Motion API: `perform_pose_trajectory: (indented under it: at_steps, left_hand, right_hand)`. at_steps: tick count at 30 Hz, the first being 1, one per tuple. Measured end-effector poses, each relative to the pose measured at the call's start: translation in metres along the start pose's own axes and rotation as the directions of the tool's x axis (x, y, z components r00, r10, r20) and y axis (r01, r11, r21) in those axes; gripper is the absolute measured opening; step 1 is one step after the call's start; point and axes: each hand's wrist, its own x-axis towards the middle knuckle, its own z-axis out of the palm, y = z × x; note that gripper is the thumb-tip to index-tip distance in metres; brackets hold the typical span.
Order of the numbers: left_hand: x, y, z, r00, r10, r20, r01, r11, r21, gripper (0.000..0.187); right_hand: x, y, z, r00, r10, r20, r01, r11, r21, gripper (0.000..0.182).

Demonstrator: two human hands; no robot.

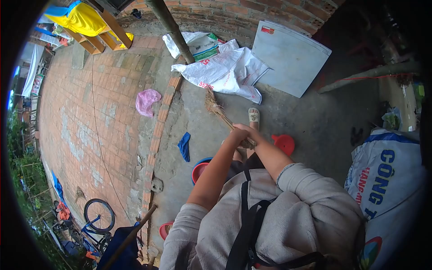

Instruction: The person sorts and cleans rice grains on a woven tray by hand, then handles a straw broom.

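Observation:
A straw broom (216, 108) slants across the middle of the head view, its frayed bristles toward the white sacks and its handle running down to my hands. My left hand (239, 134) and my right hand (245, 128) are close together, overlapping, with fingers wrapped round the handle. Some fingers are hidden behind each other. The bristle end is close to the edge of a white woven sack (229, 72) lying crumpled on the concrete. One sandalled foot (254, 115) shows just beyond my hands.
Beside my legs are a red plastic item (284, 144) and a red basin (198, 171). A blue cloth (184, 146) and a pink plastic bag (147, 102) lie on the ground. A grey-white panel (290, 58) leans at the brick wall. A large printed sack (387, 180) stands right. A wooden post (171, 29) rises ahead.

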Motion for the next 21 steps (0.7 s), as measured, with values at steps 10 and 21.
perform_pose_trajectory:
  at_steps: [10,21]
  left_hand:
    - [-0.048,0.001,0.054,0.977,-0.052,0.209,0.200,0.578,-0.791,0.028]
    - [0.012,0.040,0.124,0.987,-0.151,-0.053,0.075,0.730,-0.679,0.022]
  right_hand:
    - [-0.014,0.013,-0.049,0.998,-0.043,-0.042,0.031,0.969,-0.246,0.045]
    - [-0.049,0.014,-0.140,0.914,-0.326,0.242,0.262,0.929,0.263,0.034]
